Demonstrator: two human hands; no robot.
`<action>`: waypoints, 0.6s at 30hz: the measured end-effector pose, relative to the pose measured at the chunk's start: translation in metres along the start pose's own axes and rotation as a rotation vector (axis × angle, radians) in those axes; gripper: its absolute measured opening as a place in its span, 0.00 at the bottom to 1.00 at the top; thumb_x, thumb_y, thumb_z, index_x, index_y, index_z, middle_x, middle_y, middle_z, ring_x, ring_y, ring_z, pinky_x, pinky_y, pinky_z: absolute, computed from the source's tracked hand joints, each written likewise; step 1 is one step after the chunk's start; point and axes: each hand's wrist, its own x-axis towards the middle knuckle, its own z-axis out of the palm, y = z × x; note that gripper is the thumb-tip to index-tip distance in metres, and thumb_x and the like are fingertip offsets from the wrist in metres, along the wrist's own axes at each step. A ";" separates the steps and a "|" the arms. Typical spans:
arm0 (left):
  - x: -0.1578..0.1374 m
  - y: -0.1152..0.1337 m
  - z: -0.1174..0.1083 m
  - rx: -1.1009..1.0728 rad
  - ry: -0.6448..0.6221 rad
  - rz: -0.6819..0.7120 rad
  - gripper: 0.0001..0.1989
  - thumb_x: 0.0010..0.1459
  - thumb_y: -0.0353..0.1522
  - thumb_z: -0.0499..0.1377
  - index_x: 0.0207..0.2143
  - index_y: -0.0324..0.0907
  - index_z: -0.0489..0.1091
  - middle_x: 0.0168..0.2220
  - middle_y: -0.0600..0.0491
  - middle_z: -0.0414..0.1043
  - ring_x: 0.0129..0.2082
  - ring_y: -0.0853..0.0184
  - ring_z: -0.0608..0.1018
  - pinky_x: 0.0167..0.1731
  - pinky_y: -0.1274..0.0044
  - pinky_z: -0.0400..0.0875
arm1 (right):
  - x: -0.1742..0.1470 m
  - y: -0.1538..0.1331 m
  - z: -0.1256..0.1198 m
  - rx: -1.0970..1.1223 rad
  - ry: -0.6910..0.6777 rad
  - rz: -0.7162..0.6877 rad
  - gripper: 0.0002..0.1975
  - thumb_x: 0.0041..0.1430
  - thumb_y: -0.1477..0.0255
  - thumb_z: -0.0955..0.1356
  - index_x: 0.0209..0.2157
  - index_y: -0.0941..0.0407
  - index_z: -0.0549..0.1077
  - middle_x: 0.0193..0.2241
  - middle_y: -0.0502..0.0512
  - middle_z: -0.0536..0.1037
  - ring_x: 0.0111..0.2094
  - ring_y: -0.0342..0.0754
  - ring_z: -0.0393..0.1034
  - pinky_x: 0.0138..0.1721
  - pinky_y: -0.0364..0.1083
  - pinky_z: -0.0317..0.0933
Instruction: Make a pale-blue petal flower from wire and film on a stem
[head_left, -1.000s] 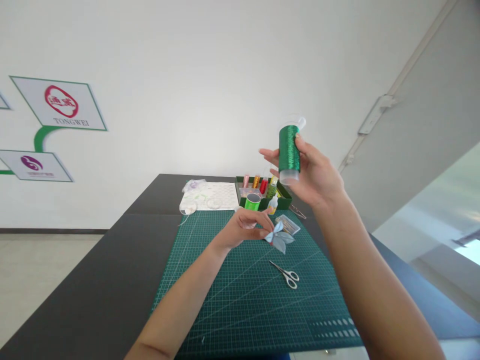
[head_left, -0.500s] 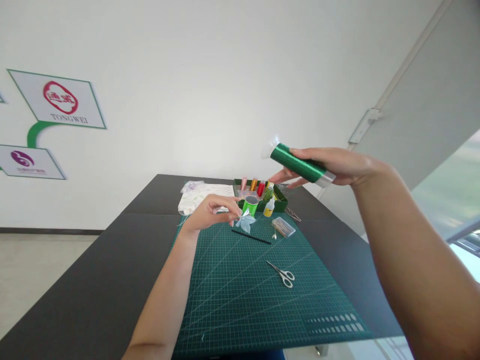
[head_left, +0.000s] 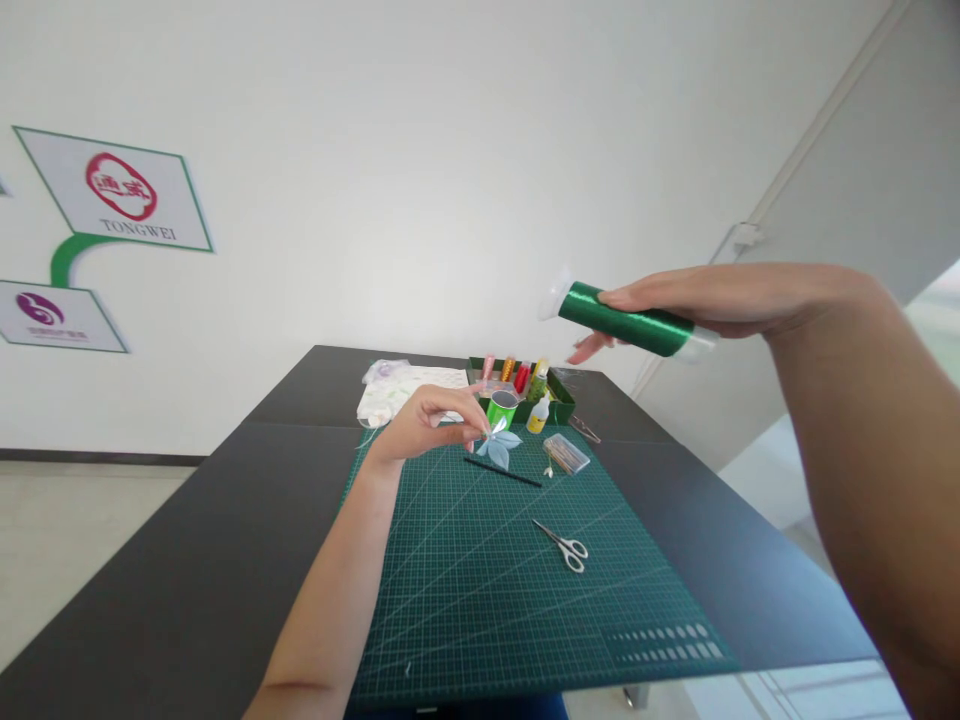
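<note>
Between the fingertips of my left hand [head_left: 442, 420] is a pale blue fabric flower [head_left: 498, 446], pinched at its base, its petals spread to the right over the cutting mat. My right hand [head_left: 697, 300] is raised well above the table at the right. It grips a spool of shiny green thread [head_left: 626, 318] with clear plastic ends, lying tilted along the fingers. Any strand running between spool and flower is too thin to make out. Just behind the flower stands a bright green tin [head_left: 501, 410] with an open top.
On the green cutting mat [head_left: 465, 590] lie white-handled scissors [head_left: 566, 548], a black stick [head_left: 502, 472] and a clear box [head_left: 567, 453]. A glue bottle [head_left: 538, 415] stands before a green tray [head_left: 562, 408] of colored spools. White cloth [head_left: 405, 390] lies at the back left.
My right hand has moved farther right and slightly up with the green spool. My left hand has shifted a little right, and the flower has turned, showing its petals more widely.
</note>
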 end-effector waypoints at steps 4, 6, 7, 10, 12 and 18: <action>0.005 -0.005 0.017 -0.127 0.030 -0.019 0.18 0.49 0.52 0.70 0.24 0.48 0.80 0.22 0.54 0.77 0.28 0.65 0.79 0.65 0.55 0.60 | -0.005 -0.016 0.013 0.249 -0.338 0.331 0.20 0.57 0.58 0.71 0.32 0.64 0.81 0.46 0.68 0.82 0.48 0.59 0.78 0.44 0.57 0.68; 0.009 -0.009 0.029 -0.210 0.033 -0.028 0.20 0.45 0.54 0.70 0.22 0.48 0.79 0.23 0.54 0.77 0.27 0.66 0.79 0.63 0.54 0.62 | -0.005 -0.015 0.020 0.314 -0.302 0.343 0.20 0.56 0.59 0.72 0.31 0.65 0.79 0.47 0.70 0.81 0.48 0.59 0.78 0.42 0.56 0.69; 0.010 -0.011 0.035 -0.253 0.029 -0.026 0.20 0.45 0.54 0.71 0.21 0.48 0.79 0.22 0.54 0.76 0.27 0.67 0.78 0.62 0.55 0.64 | -0.004 -0.014 0.024 0.328 -0.277 0.342 0.20 0.56 0.59 0.72 0.31 0.65 0.79 0.47 0.70 0.81 0.48 0.60 0.78 0.41 0.55 0.70; 0.013 -0.016 0.046 -0.373 0.051 -0.001 0.21 0.44 0.53 0.71 0.20 0.46 0.77 0.21 0.55 0.74 0.25 0.69 0.76 0.58 0.56 0.68 | -0.001 -0.010 0.031 0.322 -0.304 0.344 0.20 0.56 0.59 0.73 0.32 0.65 0.80 0.46 0.71 0.82 0.48 0.60 0.78 0.41 0.55 0.71; 0.012 -0.018 0.046 -0.403 0.087 -0.010 0.22 0.44 0.53 0.72 0.19 0.44 0.76 0.20 0.55 0.72 0.24 0.69 0.74 0.56 0.56 0.70 | 0.000 -0.008 0.032 0.272 -0.356 0.330 0.18 0.55 0.59 0.74 0.33 0.63 0.81 0.44 0.69 0.83 0.48 0.61 0.78 0.43 0.55 0.72; 0.004 -0.018 0.009 -0.387 0.207 0.115 0.15 0.46 0.46 0.74 0.25 0.45 0.80 0.23 0.55 0.75 0.26 0.69 0.75 0.57 0.57 0.70 | 0.008 0.008 0.016 0.037 -0.160 0.171 0.14 0.36 0.79 0.82 0.28 0.53 0.83 0.33 0.54 0.86 0.45 0.62 0.80 0.45 0.54 0.76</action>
